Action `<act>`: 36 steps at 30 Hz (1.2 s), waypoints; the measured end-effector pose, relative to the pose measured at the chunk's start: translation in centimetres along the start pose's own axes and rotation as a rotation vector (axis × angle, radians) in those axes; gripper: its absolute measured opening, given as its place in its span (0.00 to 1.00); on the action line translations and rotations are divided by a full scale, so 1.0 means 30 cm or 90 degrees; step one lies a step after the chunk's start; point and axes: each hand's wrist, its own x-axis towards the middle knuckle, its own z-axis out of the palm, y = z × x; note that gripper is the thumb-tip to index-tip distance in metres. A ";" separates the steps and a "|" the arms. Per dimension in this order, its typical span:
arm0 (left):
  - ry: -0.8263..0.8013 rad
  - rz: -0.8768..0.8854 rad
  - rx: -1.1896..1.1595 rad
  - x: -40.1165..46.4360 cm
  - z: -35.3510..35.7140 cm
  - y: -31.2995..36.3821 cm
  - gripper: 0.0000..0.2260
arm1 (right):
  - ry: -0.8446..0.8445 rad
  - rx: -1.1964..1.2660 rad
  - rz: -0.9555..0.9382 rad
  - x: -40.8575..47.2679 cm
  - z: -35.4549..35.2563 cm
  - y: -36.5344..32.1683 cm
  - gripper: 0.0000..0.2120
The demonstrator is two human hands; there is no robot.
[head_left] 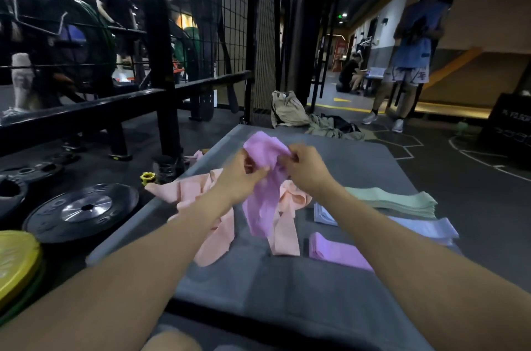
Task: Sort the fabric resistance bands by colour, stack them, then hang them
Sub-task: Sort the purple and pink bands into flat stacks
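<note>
A purple band [263,178] hangs lifted above the grey mat [287,287], the left hand [240,175] pinching it low on one side and the right hand [304,168] gripping its upper edge, over a loose tangle of peach bands [207,207]. This looks like the sorting step, with the band being straightened out. Next it likely needs folding flat and laying on the purple stack [336,250] near the right forearm, beside the lilac stack [425,228] and green stack [402,201].

Dim gym; dark floor [448,187]. Black wire cage [238,34] stood behind grey mat [287,287]; weight plates [83,208] lay left of it.
</note>
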 end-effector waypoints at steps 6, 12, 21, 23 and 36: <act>0.036 -0.114 -0.070 -0.139 0.067 -0.123 0.04 | -0.042 0.046 0.102 -0.123 0.087 0.144 0.10; 0.038 -0.143 -0.130 -0.164 0.114 -0.210 0.05 | -0.034 -0.007 0.087 -0.172 0.135 0.243 0.05; -0.010 -0.152 -0.140 -0.155 0.127 -0.244 0.16 | -0.106 -0.056 0.003 -0.174 0.170 0.237 0.16; 0.004 -0.147 -0.178 -0.157 0.118 -0.234 0.18 | -0.110 -0.037 0.024 -0.174 0.167 0.230 0.14; 0.033 -0.165 -0.255 -0.187 0.085 -0.217 0.11 | 0.013 0.201 0.152 -0.144 0.164 0.272 0.10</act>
